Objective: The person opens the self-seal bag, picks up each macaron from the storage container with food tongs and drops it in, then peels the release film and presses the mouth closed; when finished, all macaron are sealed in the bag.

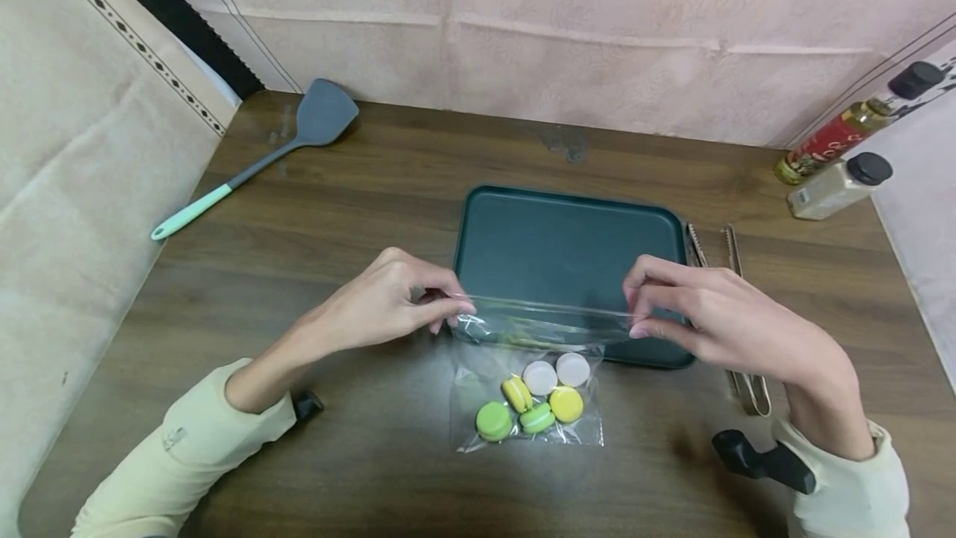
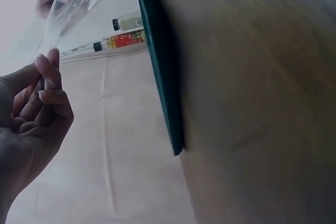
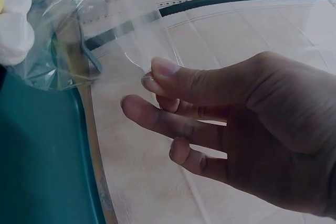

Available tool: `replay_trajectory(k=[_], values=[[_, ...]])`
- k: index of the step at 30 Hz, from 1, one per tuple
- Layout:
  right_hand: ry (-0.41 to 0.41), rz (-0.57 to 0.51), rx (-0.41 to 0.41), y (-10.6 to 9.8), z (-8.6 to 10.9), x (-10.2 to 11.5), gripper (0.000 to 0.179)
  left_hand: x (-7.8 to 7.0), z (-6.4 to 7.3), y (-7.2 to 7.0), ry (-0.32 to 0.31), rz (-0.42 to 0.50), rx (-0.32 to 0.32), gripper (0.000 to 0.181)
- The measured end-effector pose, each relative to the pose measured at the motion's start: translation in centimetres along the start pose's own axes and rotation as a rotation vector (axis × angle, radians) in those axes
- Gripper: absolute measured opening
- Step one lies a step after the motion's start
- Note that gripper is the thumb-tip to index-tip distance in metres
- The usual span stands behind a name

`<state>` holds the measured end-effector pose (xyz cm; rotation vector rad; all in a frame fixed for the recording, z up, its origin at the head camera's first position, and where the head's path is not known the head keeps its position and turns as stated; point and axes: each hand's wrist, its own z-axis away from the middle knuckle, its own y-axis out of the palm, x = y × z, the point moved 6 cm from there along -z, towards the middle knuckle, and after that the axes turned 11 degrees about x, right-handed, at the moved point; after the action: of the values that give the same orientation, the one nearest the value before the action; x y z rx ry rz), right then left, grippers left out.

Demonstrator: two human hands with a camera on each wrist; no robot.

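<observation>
A clear plastic bag [image 1: 526, 437] holds several macarons, some green [image 1: 494, 421], some yellow [image 1: 566, 404] and two whitish [image 1: 573, 369]. Its top edge is stretched between both hands, over the near side of a dark teal tray [image 1: 568, 247]. My left hand [image 1: 392, 299] pinches the left top corner between thumb and finger; the left wrist view shows the same pinch [image 2: 39, 98]. At the right top corner my right hand [image 1: 702, 310] pinches the film, and in the right wrist view thumb and forefinger meet on it while the other fingers [image 3: 157, 121] are loosely bent.
Metal tongs [image 1: 749, 388] lie right of the tray, partly under the right hand. A grey spatula with a mint handle [image 1: 194, 210] lies at the back left. An oil bottle [image 1: 829, 139] and a black-capped jar [image 1: 836, 187] are at the back right. Cloth-covered walls border the table.
</observation>
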<state>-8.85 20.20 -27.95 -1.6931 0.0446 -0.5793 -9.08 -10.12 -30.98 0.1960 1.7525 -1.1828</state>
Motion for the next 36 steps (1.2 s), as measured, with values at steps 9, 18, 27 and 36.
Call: replay_trajectory(k=[9,18,27,36], values=[[-0.101,-0.216,0.099,0.1,-1.5,2.6,0.017,-2.2,2.7,-1.5,0.080,-0.072,0.039,0.023],[-0.200,-0.444,0.214,1.5,-6.2,3.5,0.016,-2.3,7.6,-4.2,0.148,-0.068,-0.004,0.028],[-0.025,-0.536,0.262,2.7,-13.5,2.5,0.013,0.4,11.9,-8.2,-0.087,-0.148,-0.037,0.043],[0.156,-0.309,0.312,3.2,-21.2,0.3,0.015,6.9,13.9,-12.8,-0.403,-0.075,-0.086,0.023]])
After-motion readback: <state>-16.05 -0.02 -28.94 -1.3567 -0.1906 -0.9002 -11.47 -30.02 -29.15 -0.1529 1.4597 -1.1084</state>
